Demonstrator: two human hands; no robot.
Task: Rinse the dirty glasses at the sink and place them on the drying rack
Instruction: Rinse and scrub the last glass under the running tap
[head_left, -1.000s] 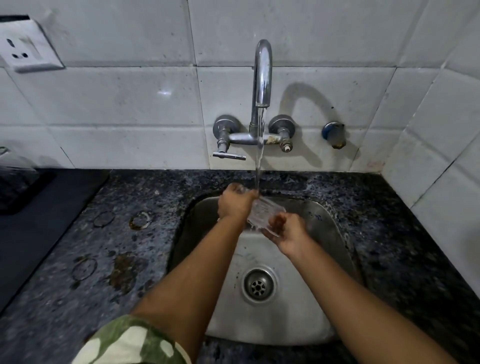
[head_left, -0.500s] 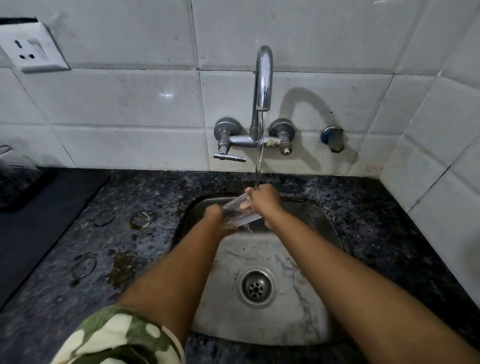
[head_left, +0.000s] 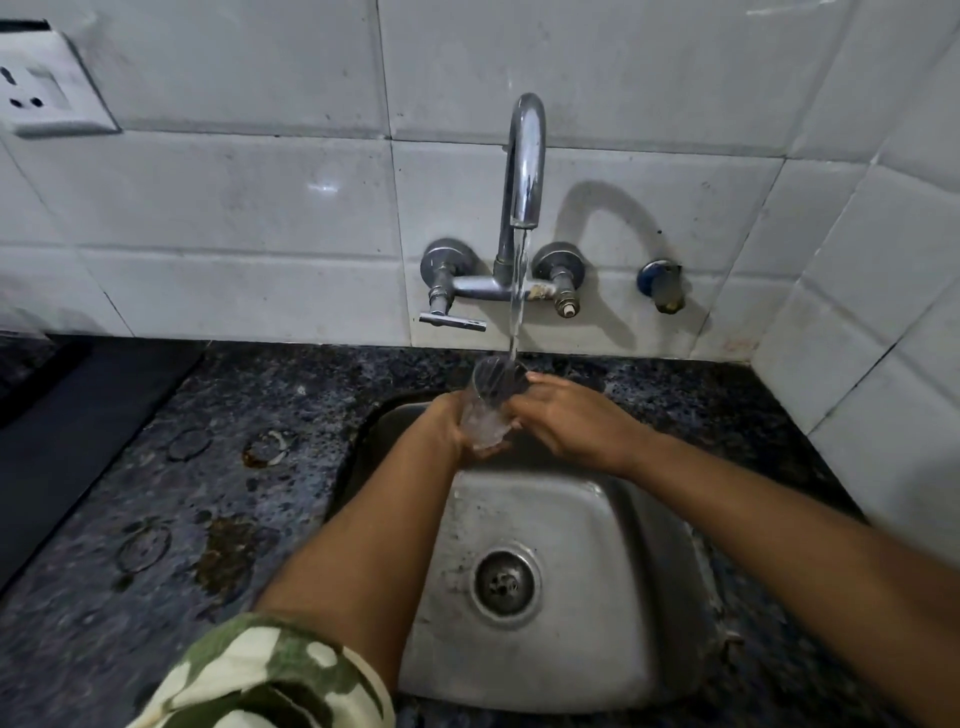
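Observation:
A clear drinking glass stands nearly upright over the back of the steel sink, its mouth under the running water from the chrome tap. My left hand is wrapped around its lower part and base. My right hand presses against its right side near the rim, fingers laid along the glass. Water streams into the mouth of the glass. No drying rack is in view.
Dark speckled stone counter surrounds the sink, with ring stains and a brown spill left of the basin. A black mat lies at far left. White tiled walls stand behind and on the right; a wall socket is at upper left.
The glass has turned from lying tilted on its side to nearly upright with its mouth under the stream. My left hand moved to its base, my right hand to its right side.

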